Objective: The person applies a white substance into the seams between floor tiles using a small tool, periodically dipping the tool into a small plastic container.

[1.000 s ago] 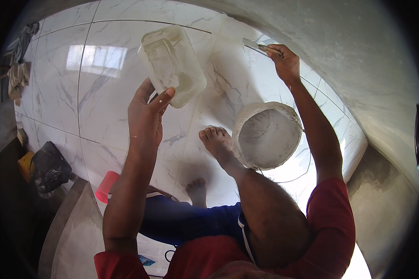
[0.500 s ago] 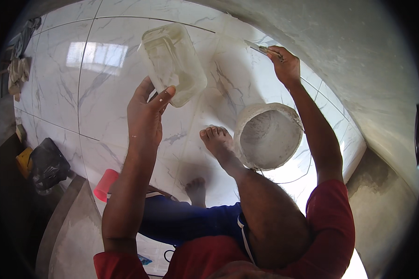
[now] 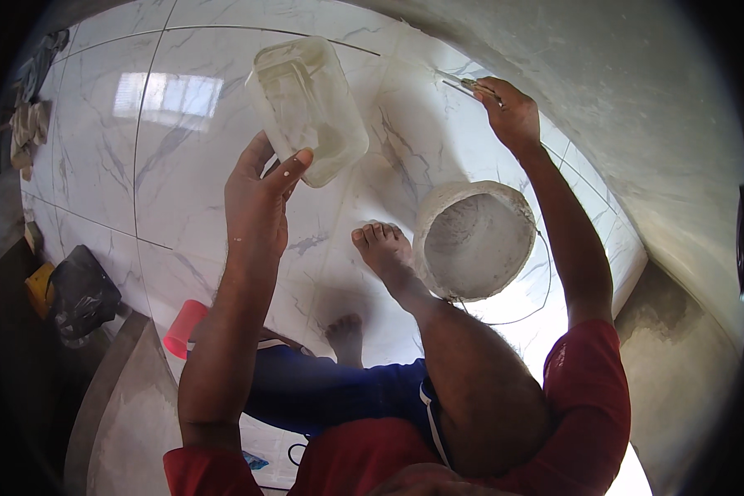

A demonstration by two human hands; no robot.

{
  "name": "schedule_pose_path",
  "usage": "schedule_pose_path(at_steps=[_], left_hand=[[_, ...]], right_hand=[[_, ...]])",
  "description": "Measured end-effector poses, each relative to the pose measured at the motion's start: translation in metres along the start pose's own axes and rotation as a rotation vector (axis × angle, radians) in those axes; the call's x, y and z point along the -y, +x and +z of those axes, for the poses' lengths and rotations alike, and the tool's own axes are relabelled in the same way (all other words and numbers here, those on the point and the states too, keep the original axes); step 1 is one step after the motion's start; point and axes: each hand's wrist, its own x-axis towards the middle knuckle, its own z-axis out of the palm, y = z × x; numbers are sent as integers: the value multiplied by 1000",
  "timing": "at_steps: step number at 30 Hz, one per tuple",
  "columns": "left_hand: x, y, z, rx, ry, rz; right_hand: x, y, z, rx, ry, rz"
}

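My left hand [image 3: 260, 194] grips a rectangular, translucent plastic container [image 3: 331, 107] by its near edge, thumb over the rim. Pale wet residue coats the container's inside. Dried white specks show on that thumb and wrist. Further right, my right hand [image 3: 512, 116] is closed round the handle of a putty knife [image 3: 475, 85], whose thin blade points left, close to the base of the wall. Between my right forearm and my foot stands a round bucket [image 3: 479, 244] crusted with grey-white material, its wire handle hanging down on the near side.
Marbled white tiles [image 3: 190, 174] cover the floor. A plastered wall [image 3: 636, 124] rises along the right. On the left are a pink cup [image 3: 185, 328], a black plastic bag [image 3: 83, 293], a yellow object [image 3: 40, 287] and crumpled cloths [image 3: 30, 132]. My bare foot [image 3: 382, 248] is beside the bucket.
My right hand and the putty knife have shifted very slightly right. The left hand keeps its hold on the container, almost unmoved. The whole view has drifted a little.
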Motion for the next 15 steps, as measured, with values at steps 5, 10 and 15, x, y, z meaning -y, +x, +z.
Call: schedule_pose_path(at_steps=[5,10,15], left_hand=[[-4,-3,1,-3,-22,12],[-3,-2,-3,-10,-4,4],[-5,-2,-7,3,16,-8]], right_hand=[[8,12,5,39,-54,-122],[5,5,7,-35,12,-43],[-2,2,12,-84,31,-81]])
